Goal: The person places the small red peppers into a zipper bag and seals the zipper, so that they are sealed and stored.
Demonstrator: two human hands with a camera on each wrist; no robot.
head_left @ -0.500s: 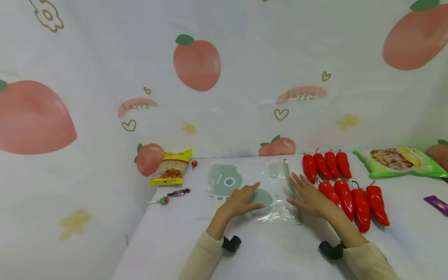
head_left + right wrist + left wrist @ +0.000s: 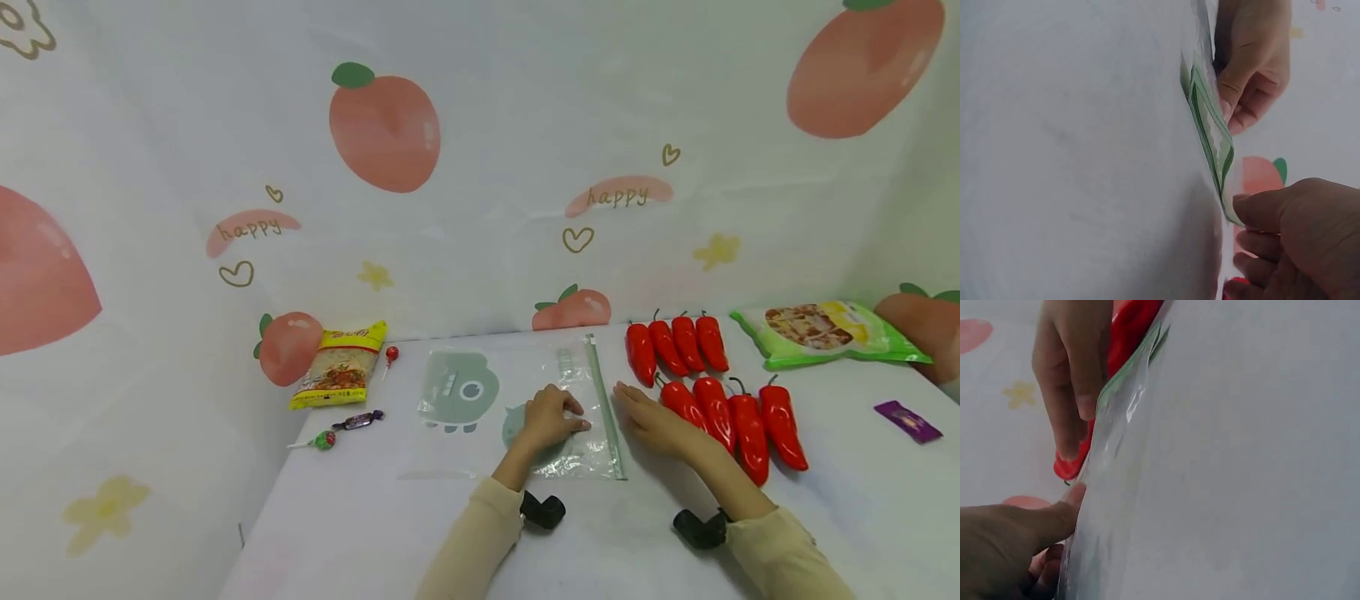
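A clear zip bag (image 2: 462, 454) with a green cartoon creature print lies flat on the white table, its green zip edge (image 2: 604, 408) facing right. Over its right half, my left hand (image 2: 550, 417) has curled fingers and pinches the upper film between thumb and fingertips. In the right wrist view the bag's mouth (image 2: 1213, 134) gapes slightly below that thumb. My right hand (image 2: 660, 425) stays just beyond the zip edge, fingers extended, thumb hidden in the head view. In the right wrist view its thumb tip (image 2: 1247, 209) is right at the zip strip.
Red peppers (image 2: 714, 412) lie in two rows close behind and right of my right hand. A green food bag (image 2: 825, 333) and a purple packet (image 2: 907, 421) are farther right. At left are a yellow noodle packet (image 2: 341, 367), two lollipops (image 2: 324, 440) and a wrapped candy (image 2: 360, 420).
My left hand has moved right across the bag, its spread fingers now curled in on the film. My right hand has brought its fingers together near the zip edge. The head view has shifted slightly.
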